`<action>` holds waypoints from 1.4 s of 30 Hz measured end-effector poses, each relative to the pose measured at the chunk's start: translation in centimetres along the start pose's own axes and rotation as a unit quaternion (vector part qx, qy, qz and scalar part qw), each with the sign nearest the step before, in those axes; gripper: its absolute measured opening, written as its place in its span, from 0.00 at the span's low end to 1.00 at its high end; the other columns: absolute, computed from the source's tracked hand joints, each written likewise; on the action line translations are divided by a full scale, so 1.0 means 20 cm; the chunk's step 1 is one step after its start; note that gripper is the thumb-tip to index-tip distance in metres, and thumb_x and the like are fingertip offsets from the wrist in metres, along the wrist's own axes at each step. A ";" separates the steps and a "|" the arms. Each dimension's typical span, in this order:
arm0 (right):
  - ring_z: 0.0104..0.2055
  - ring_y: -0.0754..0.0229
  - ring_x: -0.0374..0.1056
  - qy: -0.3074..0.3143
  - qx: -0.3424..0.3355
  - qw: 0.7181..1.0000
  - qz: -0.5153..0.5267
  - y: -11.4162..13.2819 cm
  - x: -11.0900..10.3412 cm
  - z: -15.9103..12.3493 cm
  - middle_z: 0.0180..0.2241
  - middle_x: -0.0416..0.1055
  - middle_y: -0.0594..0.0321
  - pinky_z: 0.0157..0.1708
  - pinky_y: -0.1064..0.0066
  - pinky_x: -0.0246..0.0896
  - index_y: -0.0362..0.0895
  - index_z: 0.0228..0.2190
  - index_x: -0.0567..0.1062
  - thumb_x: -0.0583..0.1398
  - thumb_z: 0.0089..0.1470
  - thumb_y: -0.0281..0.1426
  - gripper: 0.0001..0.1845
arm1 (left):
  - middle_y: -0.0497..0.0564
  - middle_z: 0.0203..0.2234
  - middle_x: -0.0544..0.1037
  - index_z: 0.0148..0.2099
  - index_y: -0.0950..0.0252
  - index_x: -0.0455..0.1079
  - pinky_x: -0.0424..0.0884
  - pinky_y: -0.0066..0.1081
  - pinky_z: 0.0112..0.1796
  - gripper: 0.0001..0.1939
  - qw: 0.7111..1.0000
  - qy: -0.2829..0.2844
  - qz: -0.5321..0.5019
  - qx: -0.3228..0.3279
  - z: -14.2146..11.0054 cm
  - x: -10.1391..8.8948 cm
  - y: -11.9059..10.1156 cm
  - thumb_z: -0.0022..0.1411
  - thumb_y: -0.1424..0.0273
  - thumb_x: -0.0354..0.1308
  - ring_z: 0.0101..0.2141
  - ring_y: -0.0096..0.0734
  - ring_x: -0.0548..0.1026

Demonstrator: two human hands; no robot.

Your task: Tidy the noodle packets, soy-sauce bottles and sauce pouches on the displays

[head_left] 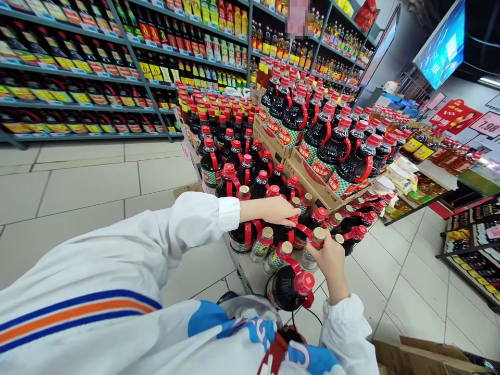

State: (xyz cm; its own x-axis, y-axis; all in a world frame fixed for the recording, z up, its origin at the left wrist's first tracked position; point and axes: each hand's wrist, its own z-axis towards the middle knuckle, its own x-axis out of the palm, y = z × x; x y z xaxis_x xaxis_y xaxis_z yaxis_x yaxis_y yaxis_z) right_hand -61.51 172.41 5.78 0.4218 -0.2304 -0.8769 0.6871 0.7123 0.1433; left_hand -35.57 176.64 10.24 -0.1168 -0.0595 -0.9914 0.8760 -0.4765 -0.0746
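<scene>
My left hand [278, 209] reaches across a low display and closes over the top of a dark sauce bottle with a red cap [294, 214]. My right hand [331, 258] grips a small gold-capped bottle [314, 242] strapped to a big dark bottle. Another large dark bottle with a red cap and handle [289, 285] lies tilted toward me at the display's near edge, just left of my right wrist. Several more red-capped bottles [242, 167] stand packed around both hands. My sleeves are white.
Cardboard cases [308, 182] carry tilted rows of large dark bottles behind the display. Long shelves of bottles [78, 78] line the aisle at left across a tiled floor [78, 187]. An open cardboard box [425, 357] sits at the lower right. Price signs [455, 115] hang at right.
</scene>
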 end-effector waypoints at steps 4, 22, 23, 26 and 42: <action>0.24 0.53 0.71 0.007 0.013 1.000 0.025 -0.01 0.02 -0.01 0.21 0.73 0.61 0.23 0.70 0.49 0.44 0.37 0.70 0.55 0.59 0.49 0.20 | 0.56 0.33 0.82 0.47 0.63 0.68 0.62 0.32 0.29 0.16 1.000 0.015 0.012 -0.018 0.00 -0.02 -0.01 0.70 0.56 0.53 0.29 0.40 0.77; 0.23 0.51 0.70 0.082 0.084 0.978 0.173 -0.06 0.27 -0.10 0.21 0.72 0.61 0.24 0.69 0.53 0.47 0.34 0.68 0.54 0.56 0.55 0.24 | 0.49 0.34 0.80 0.58 0.60 0.66 0.63 0.28 0.30 0.19 0.977 -0.052 -0.161 -0.131 -0.21 -0.24 -0.01 0.71 0.58 0.52 0.30 0.33 0.76; 0.23 0.51 0.70 0.085 0.085 0.977 0.178 -0.05 0.27 -0.10 0.21 0.72 0.61 0.24 0.68 0.53 0.47 0.34 0.68 0.54 0.56 0.55 0.24 | 0.49 0.35 0.80 0.58 0.60 0.66 0.64 0.28 0.30 0.19 0.972 -0.070 -0.175 -0.141 -0.26 -0.27 -0.01 0.71 0.58 0.51 0.30 0.32 0.76; 0.25 0.50 0.70 0.082 0.094 0.973 0.193 -0.04 0.28 -0.10 0.23 0.74 0.60 0.25 0.67 0.57 0.47 0.34 0.69 0.56 0.54 0.56 0.25 | 0.49 0.37 0.80 0.57 0.60 0.69 0.68 0.28 0.33 0.18 0.951 -0.139 -0.219 -0.168 -0.44 -0.30 -0.03 0.72 0.58 0.50 0.32 0.31 0.76; 0.58 0.43 0.69 -0.011 0.347 0.855 0.386 0.12 -0.09 -0.71 0.58 0.71 0.50 0.54 0.51 0.67 0.48 0.54 0.73 0.58 0.61 0.49 0.26 | 0.59 0.54 0.76 0.58 0.61 0.69 0.74 0.44 0.52 0.25 0.789 -0.332 -0.453 -0.249 -0.86 0.32 0.07 0.62 0.58 0.64 0.53 0.46 0.76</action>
State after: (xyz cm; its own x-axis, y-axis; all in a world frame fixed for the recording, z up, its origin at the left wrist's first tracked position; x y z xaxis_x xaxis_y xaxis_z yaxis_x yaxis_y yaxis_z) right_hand -68.96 183.97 1.25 0.9132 0.1131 -0.3915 0.3823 0.0953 0.9191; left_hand -27.05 190.69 1.95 -0.8747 -0.4183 -0.2446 0.3489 -0.1934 -0.9170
